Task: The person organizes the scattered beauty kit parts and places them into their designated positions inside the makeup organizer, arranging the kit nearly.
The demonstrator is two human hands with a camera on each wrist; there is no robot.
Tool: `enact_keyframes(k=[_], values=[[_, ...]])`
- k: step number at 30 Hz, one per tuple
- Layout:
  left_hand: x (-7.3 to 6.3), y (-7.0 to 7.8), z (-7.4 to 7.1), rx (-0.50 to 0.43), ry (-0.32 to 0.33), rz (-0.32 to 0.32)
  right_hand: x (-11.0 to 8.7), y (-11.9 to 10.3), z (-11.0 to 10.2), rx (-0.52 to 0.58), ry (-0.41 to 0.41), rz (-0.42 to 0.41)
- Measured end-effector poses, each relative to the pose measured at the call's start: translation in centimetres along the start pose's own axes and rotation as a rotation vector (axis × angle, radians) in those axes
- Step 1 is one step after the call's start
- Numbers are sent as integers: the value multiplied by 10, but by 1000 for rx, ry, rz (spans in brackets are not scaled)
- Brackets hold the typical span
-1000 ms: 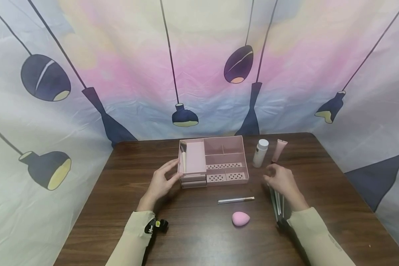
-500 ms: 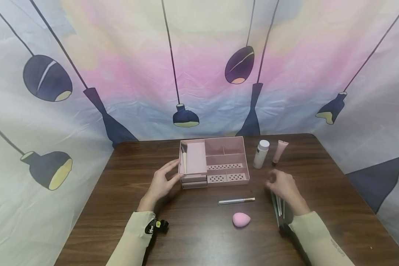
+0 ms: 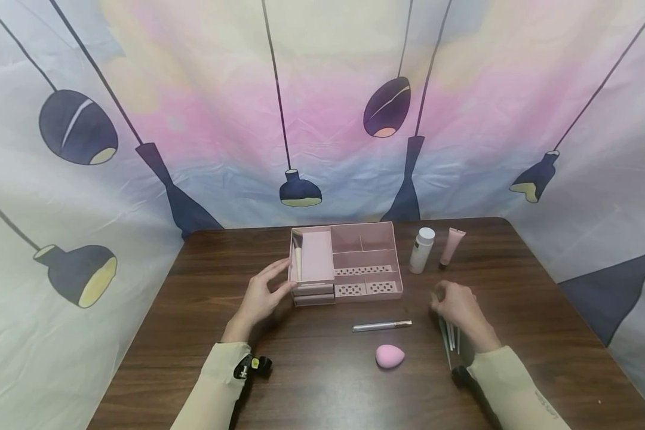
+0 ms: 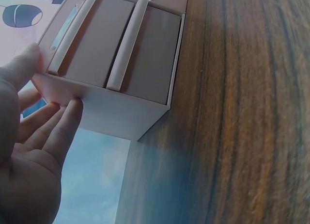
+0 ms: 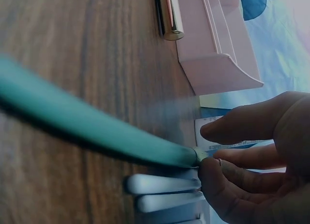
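My left hand (image 3: 262,294) rests against the left side of the pink organizer (image 3: 362,243), fingers mostly straight. In the left wrist view, its fingertips touch the box wall (image 4: 121,107) beside the drawer fronts. A makeup brush (image 3: 298,257) lies in the organizer's upper left tray. My right hand (image 3: 458,306) is low over several brushes at right. In the right wrist view, its curled fingers hold a green-handled makeup brush (image 5: 106,127) near the ferrule; thumb contact is unclear. White handles (image 5: 164,184) lie alongside, their far ends hidden by the hand.
A white capped bottle (image 3: 421,251) and a pink tube (image 3: 452,248) stand right of the organizer. In front lie a slim silver stick with a gold end (image 3: 381,326) and a pink makeup sponge (image 3: 389,356). A patterned cloth (image 3: 333,107) hangs behind the wooden table (image 3: 312,388).
My right hand has shifted slightly toward me, and the green handle now lies a little apart from the white ones. The left hand and organizer have stayed put.
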State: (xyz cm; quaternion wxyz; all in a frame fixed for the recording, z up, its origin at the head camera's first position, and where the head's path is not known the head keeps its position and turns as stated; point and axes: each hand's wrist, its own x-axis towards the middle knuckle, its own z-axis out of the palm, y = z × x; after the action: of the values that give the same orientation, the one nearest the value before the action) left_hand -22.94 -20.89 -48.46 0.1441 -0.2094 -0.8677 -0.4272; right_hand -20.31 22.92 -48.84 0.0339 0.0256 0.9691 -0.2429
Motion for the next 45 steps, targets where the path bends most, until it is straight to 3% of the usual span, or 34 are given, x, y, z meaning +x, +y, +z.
enact_keyframes(k=[10, 21, 30, 37, 45], values=[[-1, 0, 1, -8, 1, 8, -2, 2, 3, -48, 0, -52], [1, -1, 2, -9, -1, 13, -1, 0, 6, -74, -25, -33], [0, 0, 1, -4, -3, 10, -1, -1, 8, -127, -14, -86], [0, -1, 1, 5, 1, 17, -1, -4, 8, -111, -27, -72], [0, -1, 0, 15, 5, 24, 0, -4, 3, -105, 17, -91]])
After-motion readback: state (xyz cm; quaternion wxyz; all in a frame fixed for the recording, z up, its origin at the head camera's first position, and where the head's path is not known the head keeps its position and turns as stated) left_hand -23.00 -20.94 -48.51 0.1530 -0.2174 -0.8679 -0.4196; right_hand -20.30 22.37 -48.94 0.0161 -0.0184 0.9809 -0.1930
